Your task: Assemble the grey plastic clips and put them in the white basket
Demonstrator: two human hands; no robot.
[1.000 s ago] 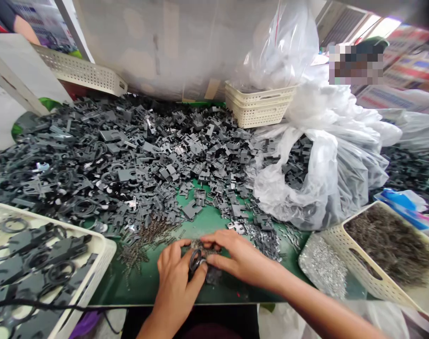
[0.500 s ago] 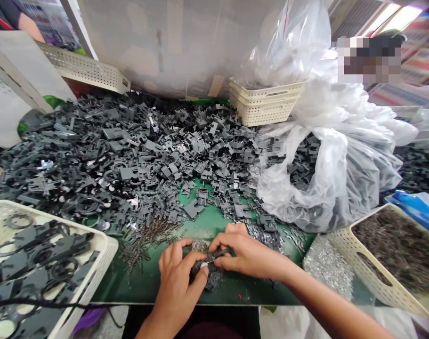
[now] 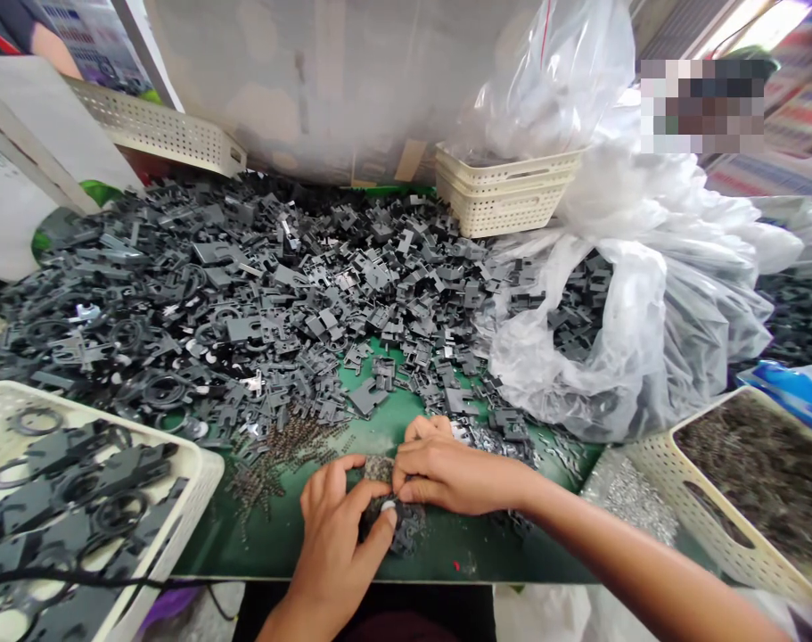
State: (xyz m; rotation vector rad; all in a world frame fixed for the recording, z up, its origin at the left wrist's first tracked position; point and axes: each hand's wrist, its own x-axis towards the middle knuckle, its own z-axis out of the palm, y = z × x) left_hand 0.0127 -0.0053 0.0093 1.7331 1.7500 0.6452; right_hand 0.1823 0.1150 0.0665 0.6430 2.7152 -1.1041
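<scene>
Two bare hands sit close together near the front edge of the green desk (image 3: 258, 553) in my head view. I see the left hand (image 3: 342, 513) clamped on a small dark part (image 3: 406, 526), its thumb at a white spot; the part is low between the hands, partly covered by fingers. The right hand (image 3: 446, 473) has its fingertips bunched beside the left index finger; I cannot tell whether they pinch anything. To the left I have scattered brown springs (image 3: 278, 455) and a cream basket (image 3: 201, 481) of flat dark pieces and rings. Beyond spreads a wide heap of dark grey pieces (image 3: 312, 285), with stacked baskets (image 3: 505, 201) at its back. On the right I make out a clear plastic bag (image 3: 646, 357), a packet of tiny shiny bits (image 3: 636, 504) and a second basket (image 3: 666, 481) holding a brown tangle (image 3: 746, 473).
</scene>
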